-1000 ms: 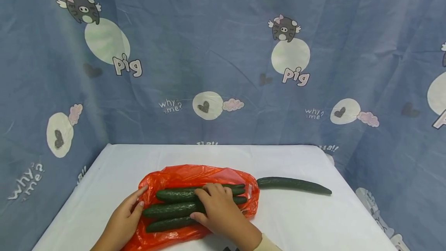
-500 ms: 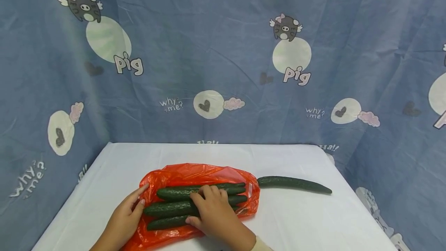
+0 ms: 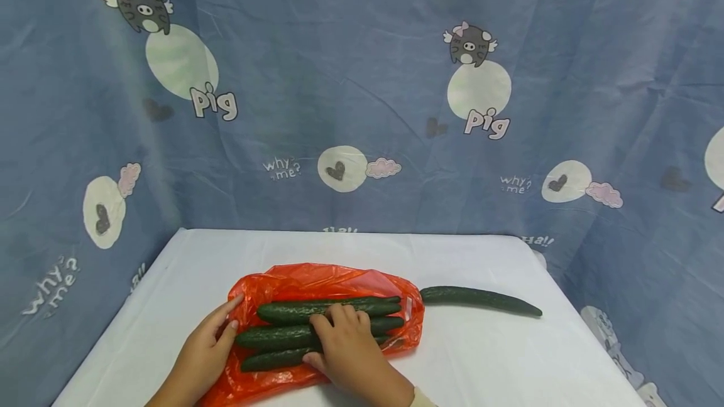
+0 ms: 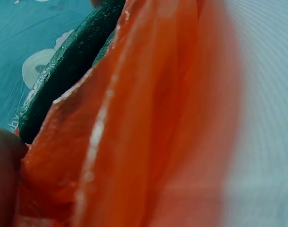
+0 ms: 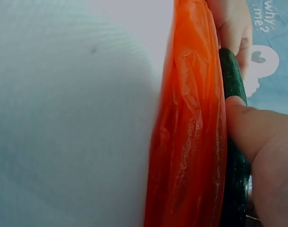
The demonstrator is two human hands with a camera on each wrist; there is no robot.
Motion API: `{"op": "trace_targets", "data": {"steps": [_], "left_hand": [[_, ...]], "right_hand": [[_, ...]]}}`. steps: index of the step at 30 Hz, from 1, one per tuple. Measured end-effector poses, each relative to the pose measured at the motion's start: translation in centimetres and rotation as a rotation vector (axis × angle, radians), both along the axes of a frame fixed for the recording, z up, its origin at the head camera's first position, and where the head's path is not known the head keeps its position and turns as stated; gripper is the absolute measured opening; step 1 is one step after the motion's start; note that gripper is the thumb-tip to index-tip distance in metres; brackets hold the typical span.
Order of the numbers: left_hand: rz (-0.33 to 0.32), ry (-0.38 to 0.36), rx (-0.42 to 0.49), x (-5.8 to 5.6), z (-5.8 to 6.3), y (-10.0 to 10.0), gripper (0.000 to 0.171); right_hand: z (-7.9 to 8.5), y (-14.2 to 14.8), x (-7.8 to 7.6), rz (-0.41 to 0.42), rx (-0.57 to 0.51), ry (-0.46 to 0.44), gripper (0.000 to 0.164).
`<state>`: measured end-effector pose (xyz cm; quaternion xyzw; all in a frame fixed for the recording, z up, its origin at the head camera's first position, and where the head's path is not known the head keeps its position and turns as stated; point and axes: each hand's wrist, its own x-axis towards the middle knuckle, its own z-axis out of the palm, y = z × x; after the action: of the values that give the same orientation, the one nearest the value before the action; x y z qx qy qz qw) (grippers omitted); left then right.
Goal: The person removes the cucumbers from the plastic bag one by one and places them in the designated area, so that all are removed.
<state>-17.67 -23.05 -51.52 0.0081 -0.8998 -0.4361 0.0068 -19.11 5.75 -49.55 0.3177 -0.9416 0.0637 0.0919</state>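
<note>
Several dark green cucumbers (image 3: 279, 336) lie side by side in a red plastic bag (image 3: 317, 275), which is spread on the table. My right hand (image 3: 351, 350) grips across the front cucumbers, fingers bent over them from above. In the right wrist view its thumb (image 5: 241, 120) presses the front cucumber (image 5: 236, 189). My left hand (image 3: 203, 350) rests at the bag's left edge, by the cucumber ends, with index finger and thumb apart; its other fingers are mostly hidden. The left wrist view shows the bag (image 4: 134, 142) close up and blurred, beside a cucumber (image 4: 63, 71).
One more cucumber (image 3: 481, 300) lies outside the bag to the right, its near end close to the bag's edge. A white cloth (image 3: 492, 369) covers the table. Blue printed fabric (image 3: 362, 80) hangs behind and at both sides.
My right hand has slid slightly left and down along the cucumbers, with its thumb farther left on the front one. My left hand stays at the bag's edge. The view has shifted slightly.
</note>
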Motion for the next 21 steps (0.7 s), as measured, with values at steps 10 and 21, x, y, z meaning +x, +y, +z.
{"op": "trace_targets", "data": {"steps": [10,21], "left_hand": [[0.002,0.139,-0.043,0.08,-0.05,-0.04,0.054],[0.02,0.129,-0.041,0.17,-0.11,0.15,0.055]], "right_hand": [[-0.14,0.04,-0.1,0.0,-0.004,-0.001,0.043],[-0.08,0.37,-0.14,0.059,0.017,0.069,0.033]]}}
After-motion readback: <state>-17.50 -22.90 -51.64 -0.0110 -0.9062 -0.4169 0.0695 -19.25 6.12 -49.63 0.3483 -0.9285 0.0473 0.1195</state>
